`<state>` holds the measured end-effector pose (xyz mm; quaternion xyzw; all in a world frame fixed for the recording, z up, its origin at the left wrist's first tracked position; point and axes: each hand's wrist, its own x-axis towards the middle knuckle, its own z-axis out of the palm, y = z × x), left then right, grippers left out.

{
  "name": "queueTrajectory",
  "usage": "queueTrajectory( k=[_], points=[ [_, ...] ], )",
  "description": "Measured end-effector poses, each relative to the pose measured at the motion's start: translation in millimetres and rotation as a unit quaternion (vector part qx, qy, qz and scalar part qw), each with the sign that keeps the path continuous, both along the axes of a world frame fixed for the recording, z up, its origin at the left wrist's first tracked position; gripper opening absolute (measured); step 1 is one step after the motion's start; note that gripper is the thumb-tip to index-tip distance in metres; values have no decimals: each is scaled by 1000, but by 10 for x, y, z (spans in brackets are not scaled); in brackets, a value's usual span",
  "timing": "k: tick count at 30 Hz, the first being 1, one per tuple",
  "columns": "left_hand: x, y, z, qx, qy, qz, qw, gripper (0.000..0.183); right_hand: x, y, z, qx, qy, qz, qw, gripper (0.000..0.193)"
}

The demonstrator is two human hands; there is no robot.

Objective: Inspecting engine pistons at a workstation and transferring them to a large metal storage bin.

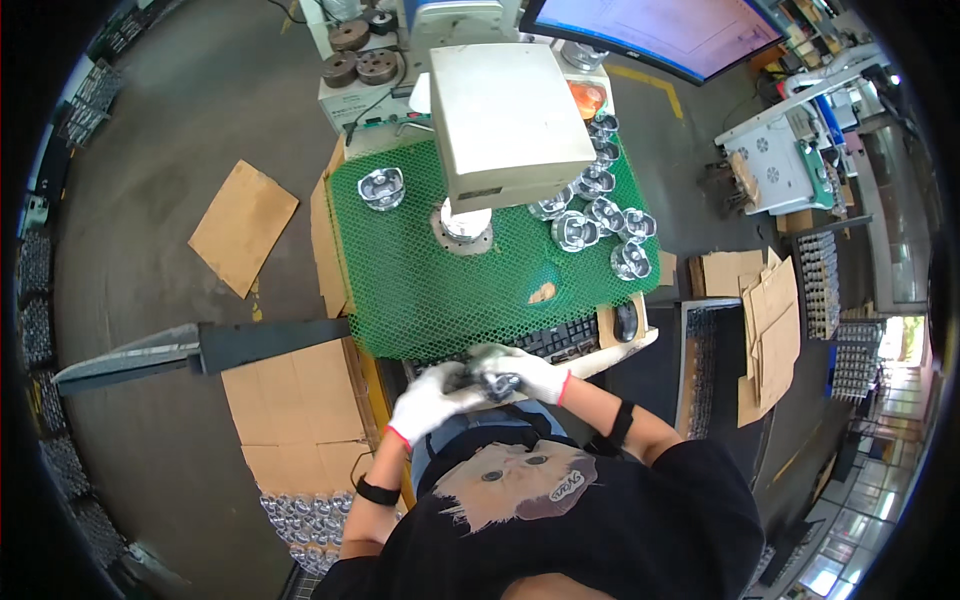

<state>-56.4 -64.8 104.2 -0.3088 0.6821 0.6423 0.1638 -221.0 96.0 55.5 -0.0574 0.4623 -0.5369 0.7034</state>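
White gloves cover both of my hands, which meet in front of my waist at the near edge of the bench. Between them is a shiny metal piston (500, 386), partly hidden by the fingers. My left hand (432, 402) closes on its left side, while my right hand (532, 375) grips it from the right. Some of the fingers are blurred. On the green mesh mat (400, 275) beyond, one piston (382, 188) stands at the left and several pistons (576, 232) are grouped at the right. Another pale round piece (465, 222) sits under the white machine head (515, 120).
A keyboard (560, 340) and a mouse (625, 322) lie along the bench's near edge. The monitor (660, 30) hangs at the back right. Cardboard sheets (300, 400) and rows of pistons (305, 525) are at my left; a cardboard stack (772, 325) is at my right.
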Motion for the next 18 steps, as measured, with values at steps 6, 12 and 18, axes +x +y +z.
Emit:
queueTrajectory(
  k=[6,12,18],
  points=[
    [-836,-893,-230,-546,115,194,807,79,-346,738,212,120,-308,-333,883,45],
    [-1929,-917,-1190,-202,248,139,937,49,-604,572,271,162,-275,-318,893,41],
    [-1803,-868,-963,-193,324,215,901,44,-984,0,236,67,4,-315,947,41]
  ],
)
